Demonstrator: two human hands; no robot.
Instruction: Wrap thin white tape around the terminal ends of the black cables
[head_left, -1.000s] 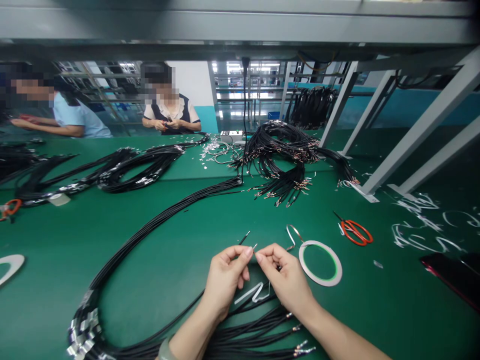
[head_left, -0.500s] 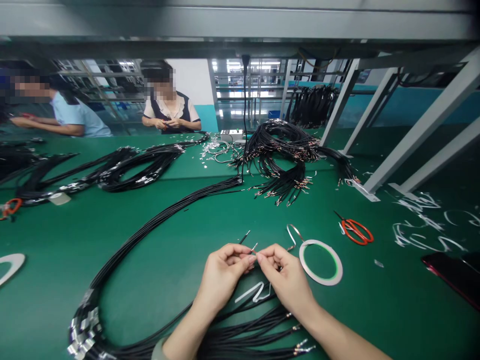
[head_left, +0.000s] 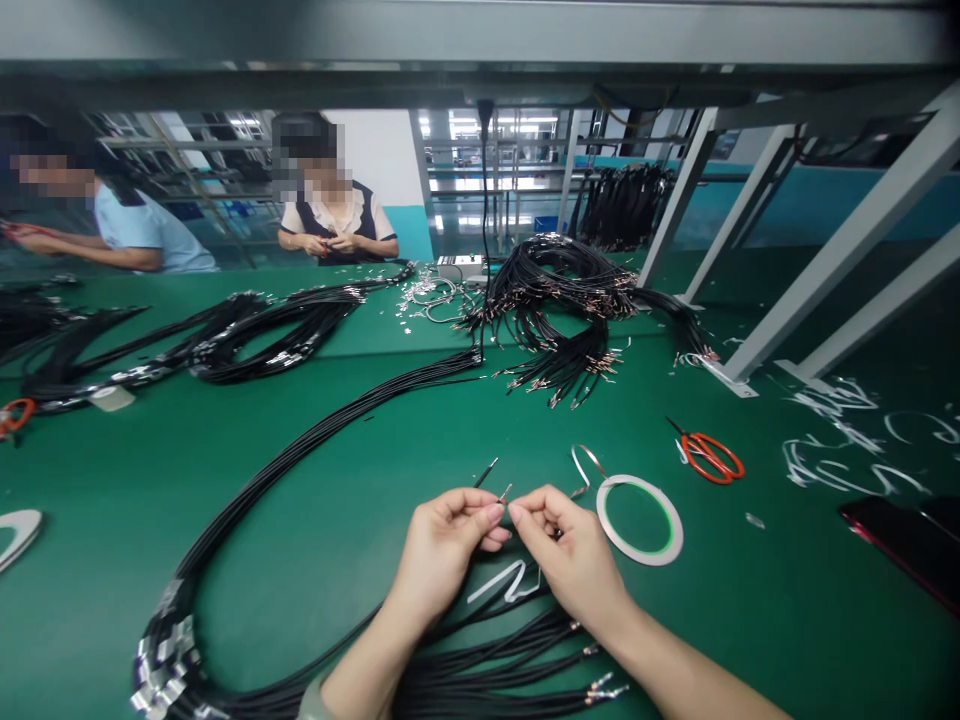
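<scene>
My left hand [head_left: 450, 545] is closed, pinching a black cable [head_left: 505, 494] just below its bare, shiny tip. Close by on the right, my right hand [head_left: 566, 545] is also closed, thumb and forefinger pressed together beside that tip. Whatever lies between those right fingers is too small to make out. Another black cable end [head_left: 486, 472] sticks out beyond my left fingers. Under my wrists runs a bundle of black cables [head_left: 480, 665] with bare metal ends. A crumpled white strip [head_left: 504, 582] lies on the bundle.
Right of my hands lies a tape roll [head_left: 679, 535] with a loose copper-coloured strip. Orange-handled scissors [head_left: 712, 458], white scraps [head_left: 832, 450] and a dark phone-like object [head_left: 900, 550] are farther right. Cable coils [head_left: 559, 270] and metal posts [head_left: 832, 270] stand behind. Two people work across the table.
The fingertips of my two hands have drawn slightly apart at the cable tip. The whole view has shifted a little. Objects on the table stay in place.
</scene>
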